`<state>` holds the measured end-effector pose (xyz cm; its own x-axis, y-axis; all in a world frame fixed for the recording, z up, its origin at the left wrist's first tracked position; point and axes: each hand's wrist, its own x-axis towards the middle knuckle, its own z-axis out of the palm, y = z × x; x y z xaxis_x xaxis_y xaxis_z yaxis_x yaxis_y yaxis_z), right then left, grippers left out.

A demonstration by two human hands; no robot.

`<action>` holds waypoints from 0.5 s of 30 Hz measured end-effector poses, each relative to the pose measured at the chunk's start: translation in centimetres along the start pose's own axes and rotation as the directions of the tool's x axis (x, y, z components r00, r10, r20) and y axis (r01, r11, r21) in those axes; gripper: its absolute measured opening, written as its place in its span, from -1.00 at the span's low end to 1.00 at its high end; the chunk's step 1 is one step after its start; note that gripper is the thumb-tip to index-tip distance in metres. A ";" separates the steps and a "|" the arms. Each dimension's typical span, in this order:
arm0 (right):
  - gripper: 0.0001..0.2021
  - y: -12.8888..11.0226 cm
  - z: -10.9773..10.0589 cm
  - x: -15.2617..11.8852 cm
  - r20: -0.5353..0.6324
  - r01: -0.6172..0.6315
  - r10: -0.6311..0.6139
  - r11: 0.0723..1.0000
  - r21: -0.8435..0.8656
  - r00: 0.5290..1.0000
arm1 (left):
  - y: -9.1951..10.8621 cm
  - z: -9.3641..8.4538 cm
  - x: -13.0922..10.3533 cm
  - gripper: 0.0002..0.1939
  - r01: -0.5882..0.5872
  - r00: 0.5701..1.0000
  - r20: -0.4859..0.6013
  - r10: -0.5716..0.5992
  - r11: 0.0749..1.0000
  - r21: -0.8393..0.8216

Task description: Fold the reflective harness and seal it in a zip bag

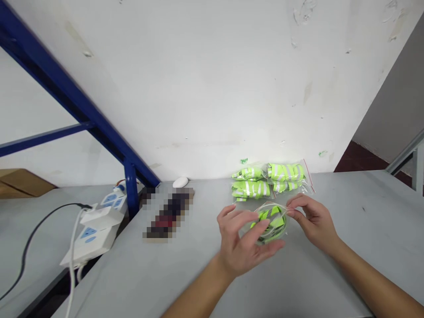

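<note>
A clear zip bag (280, 234) holds a coiled fluorescent-green strap with grey reflective stripes (274, 216). My right hand (313, 221) pinches the bag's upper right edge between thumb and index finger. On the other side, my left hand (240, 243) has its fingers apart, with fingertips over the left part of the bag; whether they press on it is hard to see. Behind the hands, against the wall, lie several similar filled bags, among them a front left bag (251, 189) and a right bag (285, 172) with a red seal line.
A blurred-out dark object (168, 214) lies on the grey table (198, 265) to the left. Behind it is a white oval object (180, 182). White power strips (96, 238) with cables sit beyond a blue metal frame (130, 190). A brown cardboard box (24, 183) is far left.
</note>
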<state>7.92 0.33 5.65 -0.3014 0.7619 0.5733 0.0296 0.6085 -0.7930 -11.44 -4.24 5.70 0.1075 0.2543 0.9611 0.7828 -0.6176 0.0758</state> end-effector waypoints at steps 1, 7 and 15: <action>-0.92 0.0 0.1 -0.1 -0.001 0.005 -0.005 1.000 -0.008 1.000 | 0.3 -0.4 0.6 -0.62 -0.025 0.998 0.054 0.021 0.997 0.078; -0.92 0.1 0.3 -0.3 -0.044 0.001 -0.005 0.997 -0.075 0.999 | 3.0 -1.3 2.6 -0.84 -0.022 0.914 0.395 -0.091 0.962 0.273; -0.88 -0.4 0.6 -0.3 -0.066 0.074 -0.084 0.989 -0.131 0.994 | 4.1 -1.4 2.5 -0.87 -0.130 0.806 0.582 -0.108 0.927 0.352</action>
<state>7.38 -0.28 5.67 -0.2395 0.7213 0.6499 0.1320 0.6873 -0.7143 -8.86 -7.20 8.79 0.3586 0.7050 0.6119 0.9275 -0.3433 -0.1480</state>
